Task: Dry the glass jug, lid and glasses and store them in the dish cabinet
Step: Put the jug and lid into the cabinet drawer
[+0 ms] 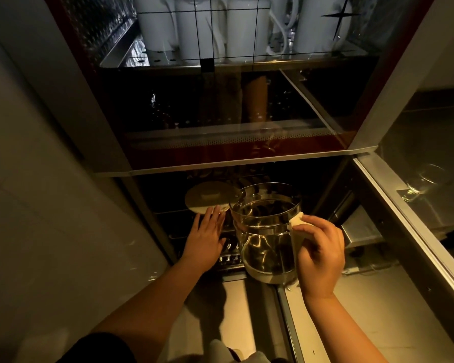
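The clear glass jug hangs upright in front of the lower cabinet compartment. My right hand grips its cream handle from the right. A round cream lid lies flat on the dark wire rack inside that compartment, just left of the jug. My left hand reaches in with straight fingers, its fingertips at the lid's near edge. A glass shows dimly through the open glass door at the right.
The upper cabinet shelf holds several white mugs behind a glass door with black lines. The lower door is swung open to the right. A pale wall borders the left side. A cloth shows at the bottom edge.
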Available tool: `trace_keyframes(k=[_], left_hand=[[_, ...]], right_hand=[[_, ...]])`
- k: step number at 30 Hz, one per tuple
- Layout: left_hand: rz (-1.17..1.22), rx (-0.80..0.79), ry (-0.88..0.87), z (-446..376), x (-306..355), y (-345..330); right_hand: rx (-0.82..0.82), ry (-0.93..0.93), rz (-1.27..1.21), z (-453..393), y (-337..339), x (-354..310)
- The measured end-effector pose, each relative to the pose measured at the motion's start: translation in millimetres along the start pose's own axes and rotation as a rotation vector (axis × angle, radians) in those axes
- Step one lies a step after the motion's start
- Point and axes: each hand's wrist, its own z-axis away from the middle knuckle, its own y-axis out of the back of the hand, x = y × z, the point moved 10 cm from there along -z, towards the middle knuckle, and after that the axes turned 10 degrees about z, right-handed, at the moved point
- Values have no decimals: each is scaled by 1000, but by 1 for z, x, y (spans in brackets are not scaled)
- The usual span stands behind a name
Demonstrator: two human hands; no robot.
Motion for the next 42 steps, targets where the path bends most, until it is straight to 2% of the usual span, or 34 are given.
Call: trace_keyframes(k=[7,13,18,22,25,28,30,34,42], left_hand=[[-45,-161,47,-20,-9,3],[32,-262,88,-32,-15,7],[33,-272,94,-29,-17,4],[200,-143,100,-18,-2,21],[448,104,132,-2,9,58],[670,290,65,23,31,98],[708,292,-69,41,59,119],[488,248,-342,61,116,143],[492,308,-323,71,142,172]], right_hand=[[-3,-2,-8,2,2,-4],[-19,-16,1,4,4,-3],[-24,-9,8,6,6,-7],[-23,-5,26,7,5,-6],[-42,18,52,9,1,-4],[-48,42,48,9,1,-5],[-38,41,30,8,5,-7],[-32,70,6,4,13,-13],[-29,105,-35,1,36,-25]])
